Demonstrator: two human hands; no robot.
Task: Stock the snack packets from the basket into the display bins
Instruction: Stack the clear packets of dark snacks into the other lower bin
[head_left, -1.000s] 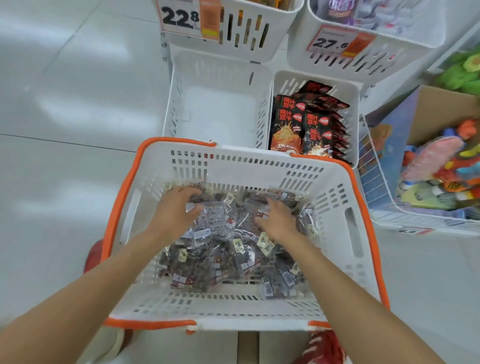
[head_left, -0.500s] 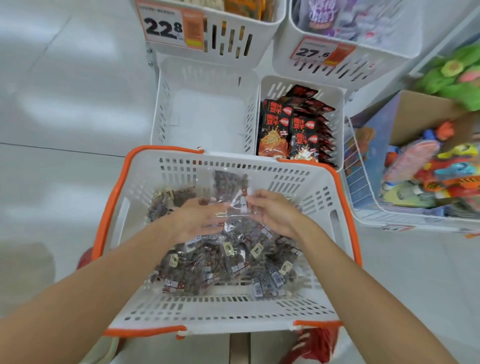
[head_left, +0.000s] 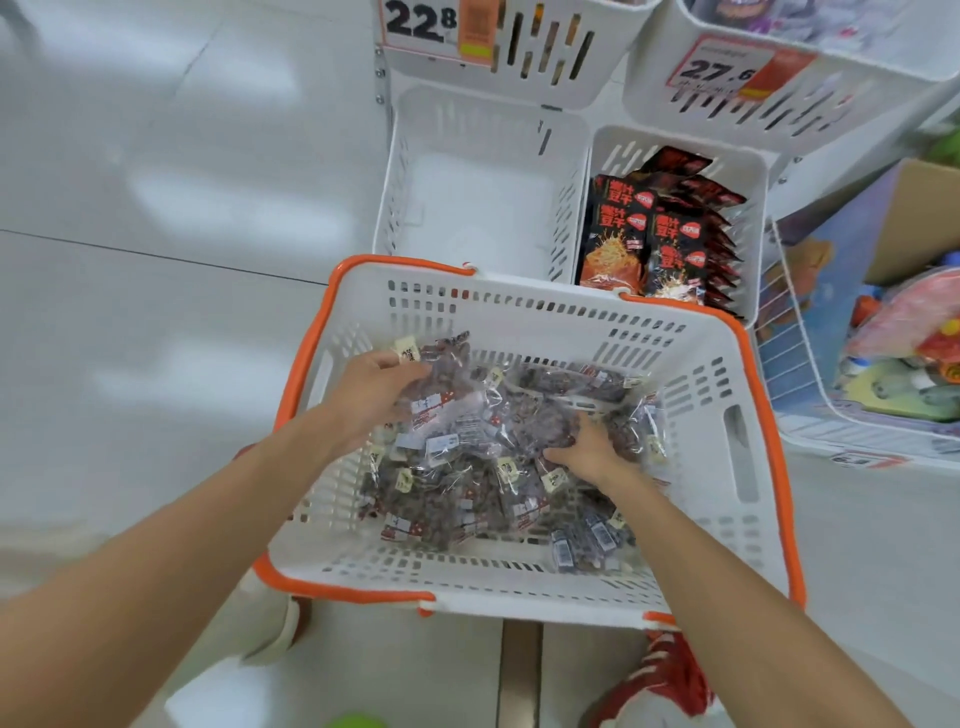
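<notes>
— As we look down into the basket (head_left: 524, 312), where are our hands?
— Both are in among the packets (head_left: 452, 488) heaped on its floor. Our left hand (head_left: 371, 387) grips one packet (head_left: 449, 364) near the far wall, with the fingers curled round its edge.
— And our right hand (head_left: 589, 449)?
— It lies on the heap's right side, fingers bent into the plastic. Whether it holds anything, we cannot tell.
— And beyond the basket?
— Just past it we see a left bin (head_left: 478, 218) and a right bin (head_left: 675, 150), the latter with dark packs (head_left: 618, 244) standing in rows.
</notes>
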